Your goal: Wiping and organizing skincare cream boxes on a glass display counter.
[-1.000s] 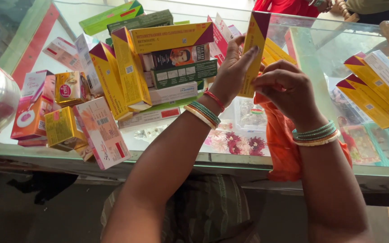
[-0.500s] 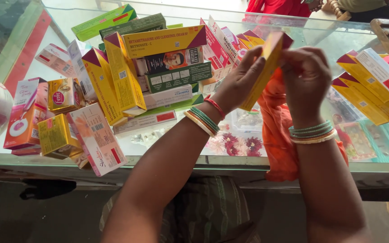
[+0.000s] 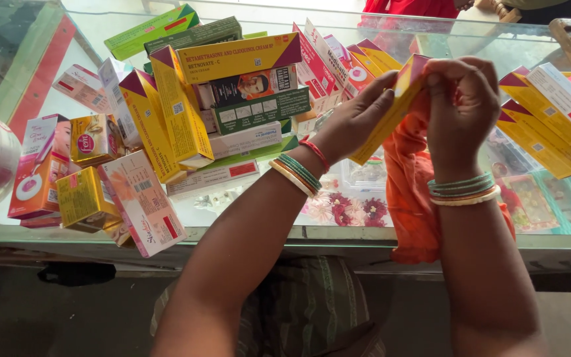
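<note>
Left hand (image 3: 355, 119): fingers extended, pressed flat along the side of a yellow carton (image 3: 391, 109), thumb underneath. Right hand (image 3: 460, 106): curled closed, fingertips pinching the carton's top end. Carton is long, narrow, yellow with maroon tip, tilted, held above the glass counter (image 3: 246, 228). Orange cloth (image 3: 411, 185) below it, boxes (image 3: 180, 112) piled left.

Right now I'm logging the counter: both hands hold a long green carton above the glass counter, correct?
Not quite: the long carton held by the left hand and right hand is yellow with a maroon end, not green, as the head view shows, above the glass counter.
</note>
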